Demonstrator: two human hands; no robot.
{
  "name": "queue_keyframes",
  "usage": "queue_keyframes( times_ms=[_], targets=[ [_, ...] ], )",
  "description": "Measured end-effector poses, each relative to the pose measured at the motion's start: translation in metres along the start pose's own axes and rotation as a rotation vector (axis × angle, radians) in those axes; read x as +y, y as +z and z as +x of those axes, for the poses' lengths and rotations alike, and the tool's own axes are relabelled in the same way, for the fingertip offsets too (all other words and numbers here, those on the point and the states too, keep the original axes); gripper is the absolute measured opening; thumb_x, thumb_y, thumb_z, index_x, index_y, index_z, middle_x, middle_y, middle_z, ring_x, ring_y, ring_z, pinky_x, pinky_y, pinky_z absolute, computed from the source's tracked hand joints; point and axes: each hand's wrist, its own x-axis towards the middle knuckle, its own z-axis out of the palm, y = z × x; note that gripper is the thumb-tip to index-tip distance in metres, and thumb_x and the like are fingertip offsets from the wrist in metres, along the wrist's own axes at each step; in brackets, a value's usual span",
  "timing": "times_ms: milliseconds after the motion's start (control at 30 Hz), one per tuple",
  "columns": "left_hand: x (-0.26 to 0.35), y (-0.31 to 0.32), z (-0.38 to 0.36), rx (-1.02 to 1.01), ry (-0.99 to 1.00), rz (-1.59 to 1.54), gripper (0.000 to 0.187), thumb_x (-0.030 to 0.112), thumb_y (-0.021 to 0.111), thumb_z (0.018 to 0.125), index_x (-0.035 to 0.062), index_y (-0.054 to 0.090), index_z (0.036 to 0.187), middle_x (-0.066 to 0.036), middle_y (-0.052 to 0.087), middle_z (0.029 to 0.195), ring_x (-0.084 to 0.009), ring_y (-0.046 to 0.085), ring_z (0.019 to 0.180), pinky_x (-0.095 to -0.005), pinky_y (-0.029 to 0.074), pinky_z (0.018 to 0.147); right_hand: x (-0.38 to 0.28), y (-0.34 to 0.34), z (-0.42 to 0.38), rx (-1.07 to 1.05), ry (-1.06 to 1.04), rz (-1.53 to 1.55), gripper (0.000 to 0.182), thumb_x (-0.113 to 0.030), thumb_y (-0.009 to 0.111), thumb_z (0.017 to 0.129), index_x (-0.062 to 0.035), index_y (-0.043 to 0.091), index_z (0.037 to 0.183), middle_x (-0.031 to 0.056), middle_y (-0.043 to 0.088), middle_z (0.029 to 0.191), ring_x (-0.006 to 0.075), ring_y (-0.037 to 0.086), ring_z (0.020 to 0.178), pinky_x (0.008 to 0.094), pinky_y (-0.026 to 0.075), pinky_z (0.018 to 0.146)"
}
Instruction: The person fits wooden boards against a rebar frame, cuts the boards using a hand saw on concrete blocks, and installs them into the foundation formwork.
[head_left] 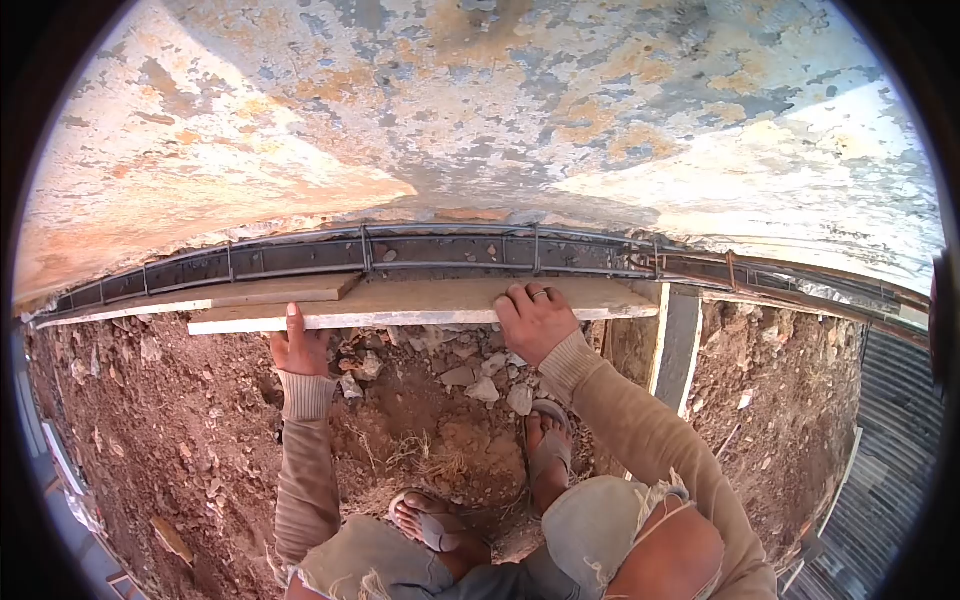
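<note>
A long wooden board (430, 303) with a pale front edge lies along the foot of the wall. My left hand (302, 350) holds its lower edge near the left end, one digit up against the edge and the other fingers partly hidden beneath. Farther right, my right hand (537, 322) grips the same board, its fingers bent over the top face and a ring on one of them. A second wooden board (260, 293) sits at the left, its right end meeting the first board. Behind both boards runs a cage of steel rebar (450, 266) in a narrow trench.
A wall with peeling paint (500, 110) rises ahead. Loose stones (485, 388) and reddish soil (180, 430) surround my sandalled feet (548, 450). An upright timber (680, 345) stands right of the board, and corrugated sheeting (880, 470) lies at far right.
</note>
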Motion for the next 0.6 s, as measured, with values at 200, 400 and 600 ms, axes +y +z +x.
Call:
queue_keyframes(
  times_ms=[200,400,600],
  targets=[
    [0.003,0.002,-0.003,0.012,0.003,0.037,0.047,0.03,0.066,0.099,0.0017,0.045,0.13,-0.015,0.058,0.124,-0.0285,0.062,0.113,-0.0468,0.057,0.09,-0.001,-0.001,0.0,-0.025,0.006,0.013,0.022,-0.013,0.058,0.085,-0.0066,0.056,0.107,0.0152,0.064,0.109,0.0319,0.067,0.093,0.0467,0.054,0.081],
    [0.003,0.008,-0.006,0.057,0.009,0.069,0.055,0.038,0.069,0.097,0.001,0.044,0.129,-0.016,0.058,0.124,-0.0283,0.062,0.113,-0.0468,0.056,0.091,-0.001,-0.005,0.001,-0.111,0.032,0.041,0.021,-0.013,0.056,0.088,-0.0062,0.056,0.108,0.0156,0.061,0.108,0.0323,0.067,0.096,0.0478,0.053,0.083],
    [0.007,0.007,-0.004,0.067,-0.004,0.087,0.053,0.038,0.07,0.096,-0.0004,0.046,0.123,-0.018,0.059,0.122,-0.0313,0.063,0.111,-0.0523,0.056,0.092,0.0,0.001,-0.001,-0.016,0.005,0.037,0.022,-0.013,0.058,0.087,-0.0055,0.055,0.107,0.0157,0.061,0.104,0.032,0.067,0.096,0.0487,0.054,0.084]
  ],
)
